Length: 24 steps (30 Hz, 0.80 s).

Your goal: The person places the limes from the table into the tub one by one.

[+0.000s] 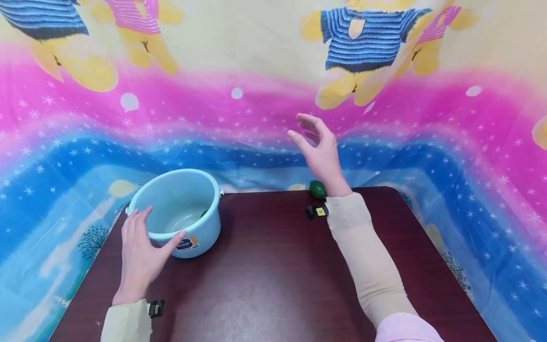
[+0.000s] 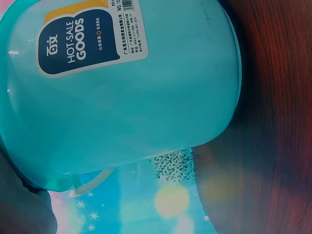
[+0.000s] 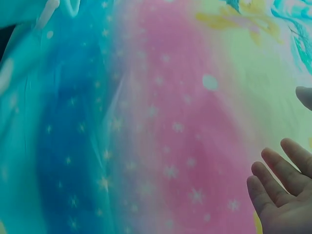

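Counter (image 1: pixel 265 289): dark reddish brown and glossy, it spread across the six o'clock side, rounded at its own two o'clock corner.
Cloth (image 1: pixel 239 52): banded cream, pink and blue, it hung around the counter from nine through twelve to three.
Blue-striped figure (image 1: pixel 362 42): printed at one o'clock, yellow limbs showing.
White spot (image 1: pixel 237 93): round, toward eleven.
Snowflakes (image 1: pixel 48 100): dotted the pink and blue bands.
Printed bush (image 1: pixel 94 240): stood at eight o'clock.
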### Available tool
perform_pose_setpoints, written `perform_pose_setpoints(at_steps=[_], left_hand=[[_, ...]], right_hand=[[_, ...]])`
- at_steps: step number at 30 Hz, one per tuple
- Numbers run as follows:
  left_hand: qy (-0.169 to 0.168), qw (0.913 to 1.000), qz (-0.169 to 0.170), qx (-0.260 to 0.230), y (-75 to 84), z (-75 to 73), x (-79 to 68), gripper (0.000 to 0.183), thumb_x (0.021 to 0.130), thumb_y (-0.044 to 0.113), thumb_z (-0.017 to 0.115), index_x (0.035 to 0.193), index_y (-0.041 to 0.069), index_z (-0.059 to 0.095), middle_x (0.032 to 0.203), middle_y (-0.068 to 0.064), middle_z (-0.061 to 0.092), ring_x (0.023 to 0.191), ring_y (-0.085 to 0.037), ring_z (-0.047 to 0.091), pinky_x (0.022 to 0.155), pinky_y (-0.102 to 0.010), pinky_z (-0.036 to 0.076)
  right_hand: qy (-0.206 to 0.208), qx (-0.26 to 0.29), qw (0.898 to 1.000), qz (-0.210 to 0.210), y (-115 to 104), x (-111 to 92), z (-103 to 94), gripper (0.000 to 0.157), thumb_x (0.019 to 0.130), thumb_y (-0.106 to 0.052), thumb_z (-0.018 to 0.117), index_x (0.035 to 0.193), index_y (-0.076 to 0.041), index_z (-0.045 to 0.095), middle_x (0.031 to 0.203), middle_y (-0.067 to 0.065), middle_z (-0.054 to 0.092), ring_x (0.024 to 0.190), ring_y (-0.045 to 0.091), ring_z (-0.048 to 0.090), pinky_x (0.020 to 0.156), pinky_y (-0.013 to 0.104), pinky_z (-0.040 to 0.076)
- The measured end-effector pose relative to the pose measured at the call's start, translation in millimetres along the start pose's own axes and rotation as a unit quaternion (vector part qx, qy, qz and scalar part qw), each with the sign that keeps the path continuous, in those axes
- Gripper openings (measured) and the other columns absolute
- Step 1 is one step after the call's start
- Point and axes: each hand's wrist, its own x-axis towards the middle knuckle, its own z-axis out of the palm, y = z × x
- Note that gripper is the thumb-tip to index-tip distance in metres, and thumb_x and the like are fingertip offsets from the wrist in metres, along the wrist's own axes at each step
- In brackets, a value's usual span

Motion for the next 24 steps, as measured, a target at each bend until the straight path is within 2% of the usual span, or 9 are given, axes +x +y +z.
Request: perform_pose_setpoints(at_steps=[4, 8, 17, 24], left_hand=[[0.001, 1.0, 0.002, 0.0, 0.2, 0.0, 0.3, 0.099, 0.078, 0.044, 0.087, 0.154, 0.003, 0.038, 0.15, -0.021, 0.042, 0.148, -0.034, 0.022, 0.114, -0.061, 0.024], [0.003, 1.0, 0.004, 0.0, -0.1, 0.1, 0.5, 0.098, 0.078, 0.044, 0.087, 0.154, 0.003, 0.039, 0.15, -0.021, 0.043, 0.147, -0.034, 0.022, 0.114, -0.06, 0.024], [0.004, 1.0, 0.005, 0.003, -0.8, -0.2, 0.2, 0.099, 0.078, 0.044, 0.087, 0.154, 0.003, 0.039, 0.149, -0.021, 0.044, 0.147, -0.035, 0.023, 0.114, -0.061, 0.025], [0.001, 1.0, 0.004, 0.008, -0.9, -0.2, -0.2, 0.1, 0.078, 0.045, 0.087, 0.154, 0.003, 0.039, 0.15, -0.021, 0.043, 0.147, -0.035, 0.023, 0.114, -0.061, 0.025]], right_hand=[[0.023, -0.006, 1.0, 0.011, 8.6, -1.6, -15.6, 0.05, 0.098, -0.016, 0.069, 0.144, -0.004, 0.054, 0.145, 0.013, 0.054, 0.132, 0.027, 0.052, 0.113, 0.04, 0.036], [0.041, -0.034, 0.998, 0.019, 18.5, -3.1, -31.0, 0.05, 0.099, -0.018, 0.069, 0.144, -0.002, 0.054, 0.144, 0.015, 0.055, 0.131, 0.027, 0.052, 0.111, 0.037, 0.039], [0.057, -0.071, 0.994, 0.054, 73.4, -3.9, -65.8, 0.058, 0.097, -0.036, 0.071, 0.147, -0.012, 0.055, 0.145, 0.003, 0.056, 0.133, 0.027, 0.051, 0.107, 0.039, 0.043], [0.067, -0.094, 0.989, 0.09, 102.1, -12.8, -87.4, 0.062, 0.096, -0.043, 0.07, 0.147, -0.011, 0.055, 0.145, 0.007, 0.055, 0.135, 0.024, 0.048, 0.111, 0.041, 0.038]])
